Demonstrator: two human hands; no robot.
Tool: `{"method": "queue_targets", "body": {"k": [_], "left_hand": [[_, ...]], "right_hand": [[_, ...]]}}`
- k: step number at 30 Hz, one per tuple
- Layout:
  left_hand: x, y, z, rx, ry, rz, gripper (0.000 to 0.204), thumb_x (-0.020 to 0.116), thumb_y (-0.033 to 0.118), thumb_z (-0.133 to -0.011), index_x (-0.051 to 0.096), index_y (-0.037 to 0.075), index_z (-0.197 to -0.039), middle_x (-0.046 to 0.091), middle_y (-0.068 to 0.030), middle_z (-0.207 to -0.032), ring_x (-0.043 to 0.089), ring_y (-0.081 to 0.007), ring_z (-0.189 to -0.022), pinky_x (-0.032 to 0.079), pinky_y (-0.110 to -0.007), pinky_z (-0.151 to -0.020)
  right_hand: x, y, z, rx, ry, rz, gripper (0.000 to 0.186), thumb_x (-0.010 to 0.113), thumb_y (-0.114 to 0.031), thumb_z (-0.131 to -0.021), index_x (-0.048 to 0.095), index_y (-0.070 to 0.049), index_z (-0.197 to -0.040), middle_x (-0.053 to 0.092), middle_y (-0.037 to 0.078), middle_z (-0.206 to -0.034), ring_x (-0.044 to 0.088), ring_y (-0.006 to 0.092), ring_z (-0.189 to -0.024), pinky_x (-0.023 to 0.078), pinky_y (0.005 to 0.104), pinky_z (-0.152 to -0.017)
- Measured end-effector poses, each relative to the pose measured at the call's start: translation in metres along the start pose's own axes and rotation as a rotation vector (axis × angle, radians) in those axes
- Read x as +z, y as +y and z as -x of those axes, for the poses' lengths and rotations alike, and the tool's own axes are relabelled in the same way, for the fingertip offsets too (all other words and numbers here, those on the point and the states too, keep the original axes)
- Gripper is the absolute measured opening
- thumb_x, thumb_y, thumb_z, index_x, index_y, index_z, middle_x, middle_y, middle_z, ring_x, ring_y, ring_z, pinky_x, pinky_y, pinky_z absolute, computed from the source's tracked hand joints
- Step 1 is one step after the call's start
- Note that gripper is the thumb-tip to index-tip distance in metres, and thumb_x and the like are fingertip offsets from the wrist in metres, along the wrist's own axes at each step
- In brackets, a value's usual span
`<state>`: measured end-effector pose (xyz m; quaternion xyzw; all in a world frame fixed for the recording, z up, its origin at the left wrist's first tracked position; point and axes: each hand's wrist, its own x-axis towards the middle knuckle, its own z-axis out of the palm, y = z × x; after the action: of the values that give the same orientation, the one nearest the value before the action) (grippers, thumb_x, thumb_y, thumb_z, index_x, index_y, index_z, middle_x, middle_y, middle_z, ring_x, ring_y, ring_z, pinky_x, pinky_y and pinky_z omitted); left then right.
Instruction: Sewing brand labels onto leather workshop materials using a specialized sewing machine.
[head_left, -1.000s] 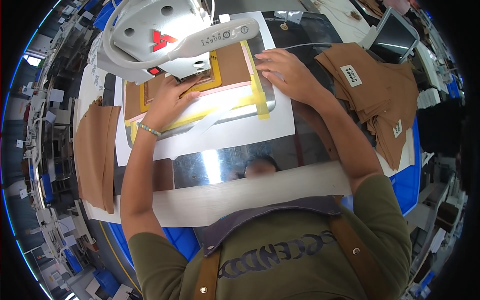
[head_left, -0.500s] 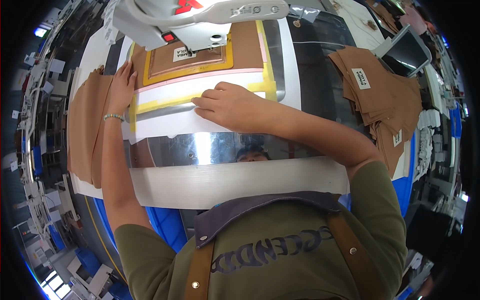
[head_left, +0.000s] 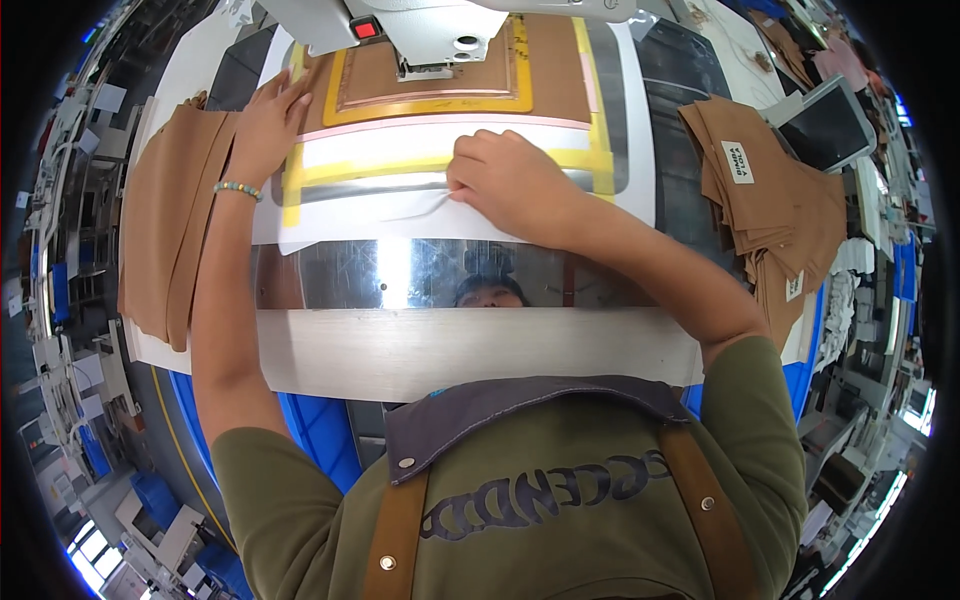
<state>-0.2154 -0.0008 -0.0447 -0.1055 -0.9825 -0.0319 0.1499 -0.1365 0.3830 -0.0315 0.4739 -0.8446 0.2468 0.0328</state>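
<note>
In front of me lies a flat template edged with yellow tape [head_left: 350, 172], with brown fabric [head_left: 560, 75] and a yellow frame [head_left: 425, 112] on it. A white sheet [head_left: 350, 225] sticks out from beneath on my side. My right hand [head_left: 510, 190] is closed, pinching this sheet near the template's near edge, where a crease runs from the fingertips. At the template's left edge, my left hand [head_left: 265, 135] lies with fingers stretched out, touching the brown fabric's border. A white sewing machine head [head_left: 430, 35] stands over the frame, its foot above the fabric.
Brown fabric pieces [head_left: 175, 230] are stacked at the left. Another brown pile [head_left: 765, 185], with white printed labels, lies at the right beside a dark screen [head_left: 825, 125]. Nearer me are a shiny metal plate [head_left: 340, 275] and the pale table edge [head_left: 480, 350].
My right hand has moved from the tape strip to the white sheet, which now shows a crease. The template sits further right in view; my left hand remains at its left edge.
</note>
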Motion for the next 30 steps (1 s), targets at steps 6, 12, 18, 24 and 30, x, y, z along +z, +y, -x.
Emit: {"method": "queue_targets", "body": {"k": [6, 12, 18, 24, 30], "left_hand": [[0.010, 0.055, -0.013, 0.152, 0.130, 0.129, 0.026, 0.064, 0.021, -0.106, 0.081, 0.008, -0.120, 0.073, -0.0133, -0.126, 0.067, -0.0336, -0.117, 0.055, -0.047, -0.097], [0.019, 0.102, -0.020, -0.140, 0.125, 0.406, 0.028, 0.069, 0.026, -0.102, 0.080, 0.007, -0.120, 0.076, -0.0104, -0.094, 0.072, -0.0293, -0.082, 0.056, -0.041, -0.078], [0.034, 0.137, -0.028, -0.237, 0.218, 0.588, 0.041, 0.077, 0.031, -0.096, 0.075, 0.006, -0.129, 0.076, -0.0107, -0.082, 0.072, -0.0269, -0.072, 0.056, -0.036, -0.073], [0.024, 0.127, -0.037, -0.229, 0.127, 0.718, 0.035, 0.078, 0.025, -0.091, 0.074, 0.004, -0.118, 0.075, -0.0115, -0.077, 0.072, -0.0326, -0.072, 0.055, -0.041, -0.073], [-0.018, 0.055, -0.010, -0.208, 0.237, -0.201, 0.032, 0.064, 0.017, -0.101, 0.071, 0.010, -0.131, 0.077, -0.0209, -0.091, 0.073, -0.0440, -0.087, 0.058, -0.052, -0.077]], "right_hand": [[-0.051, 0.027, 0.009, -0.090, 0.150, 0.141, 0.011, 0.067, -0.017, -0.102, 0.069, -0.006, -0.099, 0.070, 0.011, -0.093, 0.070, 0.0308, -0.089, 0.052, 0.0438, -0.085], [-0.052, 0.044, 0.027, 0.056, 0.083, 0.074, 0.017, 0.073, -0.022, -0.099, 0.073, -0.006, -0.106, 0.070, 0.011, -0.104, 0.068, 0.0290, -0.104, 0.055, 0.0419, -0.092], [-0.035, 0.016, 0.019, -0.181, 0.189, 0.089, 0.024, 0.082, -0.025, -0.092, 0.072, -0.007, -0.105, 0.066, 0.007, -0.109, 0.063, 0.0261, -0.106, 0.051, 0.0427, -0.090], [0.001, -0.009, 0.027, -0.061, 0.047, -0.015, 0.026, 0.081, -0.027, -0.092, 0.068, -0.009, -0.107, 0.064, 0.005, -0.108, 0.060, 0.0247, -0.104, 0.045, 0.0394, -0.091], [0.012, -0.004, 0.027, -0.207, 0.161, -0.145, 0.023, 0.079, -0.025, -0.096, 0.067, -0.006, -0.099, 0.066, 0.007, -0.100, 0.063, 0.0238, -0.097, 0.048, 0.0390, -0.086]]}}
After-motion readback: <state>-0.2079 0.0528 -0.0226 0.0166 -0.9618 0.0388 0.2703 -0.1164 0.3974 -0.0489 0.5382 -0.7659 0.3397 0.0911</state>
